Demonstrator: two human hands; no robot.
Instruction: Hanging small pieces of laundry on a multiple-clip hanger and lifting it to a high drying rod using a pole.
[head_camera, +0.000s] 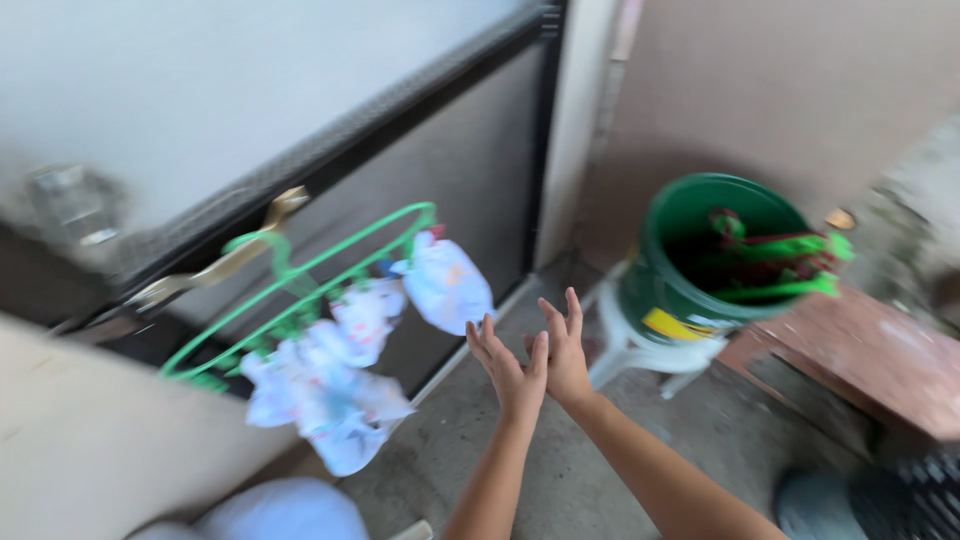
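A green plastic clip hanger (300, 275), a thin looped frame with a hook at its top, hangs from a brass-coloured door handle (215, 265) on a dark metal door (470, 170); its frame tilts, higher toward the right. Small white baby garments (340, 370) of soft cloth with faint coloured prints hang from its clips, bunched and blurred; the rightmost piece (447, 285) is rounded like a mitten and sits nearest the hands.

The left hand (510, 370) is raised with fingers spread and palm open, holding nothing; it sits just to the right of the rightmost garment, apart from it. The right hand (563, 350) stands just behind the left and partly overlapped by it, fingers straight and open, also holding nothing; both forearms rise from the lower edge of the view.

To the right, a round green plastic bucket (690, 270) with a yellow label rests tilted on a white plastic stool (640, 350); green and red hangers (780, 260) fill it, their ends sticking over the rim. A reddish, worn counter (870, 350) runs beside the stool; the floor (600, 460) is rough grey concrete, with open room between the door and the stool. A pale bundle of cloth (285, 510) lies at the lower edge.
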